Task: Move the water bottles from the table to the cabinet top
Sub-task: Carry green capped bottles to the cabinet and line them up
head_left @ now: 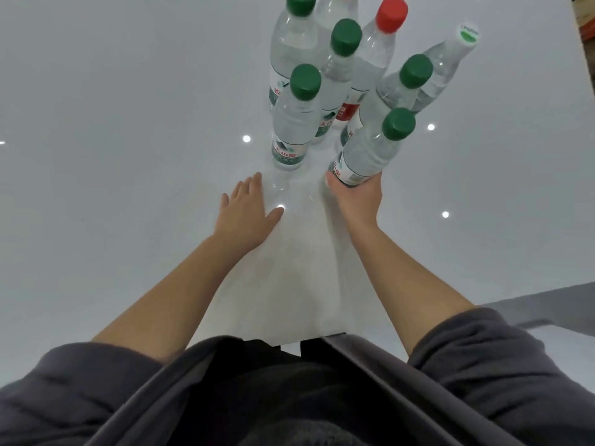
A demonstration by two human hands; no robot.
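1. Glossy white flat surface (128, 123): it fills most of my view. I cannot tell whether it is the table or the cabinet top.
2. Dark grey garment (289, 397): runs across the bottom of the frame, sleeves pushed up, both forearms bare.
3. Clear plastic water bottles (341, 66): grouped at upper centre, upright on the white surface and close together, most with green caps. The nearest one stands at centre left of the group.
4. Red-capped clear bottle (376, 49): at the back of the group, top centre, with a red label.
5. White-capped clear bottle (450, 56): at the upper right edge of the group.
6. Green-capped clear bottle (370, 152): right of centre, nearest to me, tilted with its cap toward the upper right.
7. Right hand (357, 196): just below that bottle, fingers and thumb wrapped round its base.
8. Left hand (249, 204): left of centre, fingers straight and spread, grasping nothing, palm down, just below the nearest standing bottle.
9. Small bright light reflections (246, 138): scattered over the surface.
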